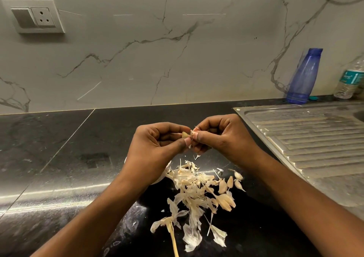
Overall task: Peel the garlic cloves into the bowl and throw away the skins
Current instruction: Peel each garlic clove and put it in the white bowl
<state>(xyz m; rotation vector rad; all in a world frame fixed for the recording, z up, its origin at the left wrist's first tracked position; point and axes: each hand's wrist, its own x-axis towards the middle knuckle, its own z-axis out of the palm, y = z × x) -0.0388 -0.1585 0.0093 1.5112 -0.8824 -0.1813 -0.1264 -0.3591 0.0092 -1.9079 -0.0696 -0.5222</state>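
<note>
left hand [157,140]: holding up above the counter, fingers curled in, thumb and forefinger pinching the garlic clove [185,134]
right hand [220,136]: meeting the left hand fingertip to fingertip, fingers curled, thumb and forefinger pinching the papery end of the same clove; other fingers folding under, cannot tell if they are touching it
garlic clove: sitting between the two sets of fingertips, in the air over the skin pile; pale yellow part showing, thin skin strands sticking up from it
skin pile [195,182]: lying loose on the counter below and between the wrists, spreading toward the near edge
unpeeled cloves [230,182]: lying on the right side of the pile, touching the skins; a few more sitting lower right in the pile
dry stalk [173,237]: lying at the near end of the pile, pointing toward the bottom edge
white rounded object [164,175]: peeking out behind the left wrist, just beside the skins; mostly hidden, cannot tell what it is
counter [59,158]: dark polished stone, reflecting light on the left
drainboard [305,138]: steel, ribbed, sitting right of the hands
blue bottle [303,75]: standing at the back against the wall, behind the drainboard
clear water bottle [348,77]: standing right of the blue bottle, near it
socket plate [35,16]: sitting on the marble wall [157,50], upper left
</note>
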